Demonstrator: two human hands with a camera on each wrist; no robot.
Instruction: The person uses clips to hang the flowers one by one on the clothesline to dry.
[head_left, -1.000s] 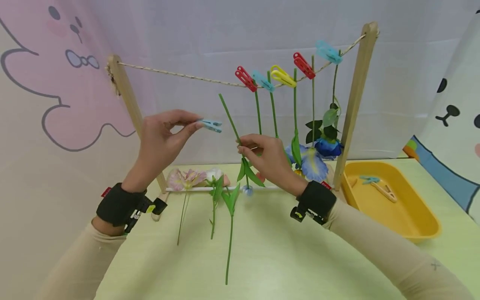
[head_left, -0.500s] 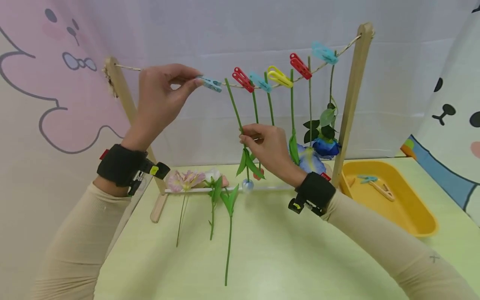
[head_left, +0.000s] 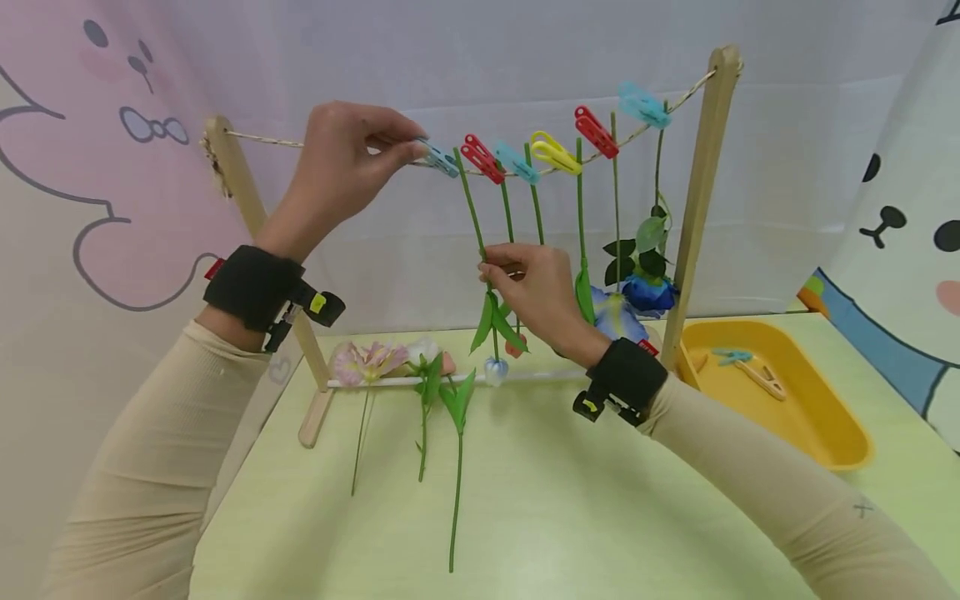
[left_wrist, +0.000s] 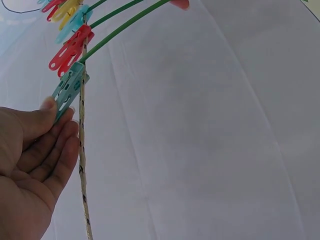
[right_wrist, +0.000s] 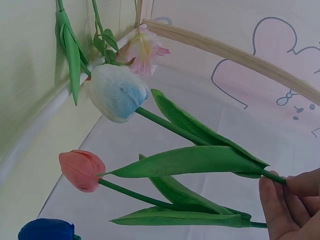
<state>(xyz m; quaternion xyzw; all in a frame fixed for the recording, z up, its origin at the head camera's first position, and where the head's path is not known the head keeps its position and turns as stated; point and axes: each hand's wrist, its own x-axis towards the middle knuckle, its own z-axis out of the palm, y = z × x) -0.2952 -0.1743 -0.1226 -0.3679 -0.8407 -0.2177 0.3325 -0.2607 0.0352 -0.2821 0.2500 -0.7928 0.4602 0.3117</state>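
Note:
My left hand [head_left: 356,162] pinches a light blue clothespin [head_left: 441,158] at the rope [head_left: 262,140]. In the left wrist view the pin's [left_wrist: 71,85] tip lies at the rope and the end of a green stem [left_wrist: 122,30]. My right hand [head_left: 540,292] pinches that stem, which belongs to a blue-and-white artificial tulip [head_left: 496,372] hanging head down. The right wrist view shows its bloom [right_wrist: 117,92] and long leaves near a pink tulip [right_wrist: 84,171]. Just right of the held clothespin, a red clothespin [head_left: 482,158] grips the rope and another stem.
More stems hang from blue, yellow [head_left: 556,152] and red clothespins between the wooden posts [head_left: 697,200]. Several flowers lie on the table, including a pink one [head_left: 367,362]. A yellow tray [head_left: 795,417] at right holds a few clothespins [head_left: 731,357].
My left hand has raised the clothespin up and rightward to the rope and the stem's top. My right hand has lifted the tulip slightly.

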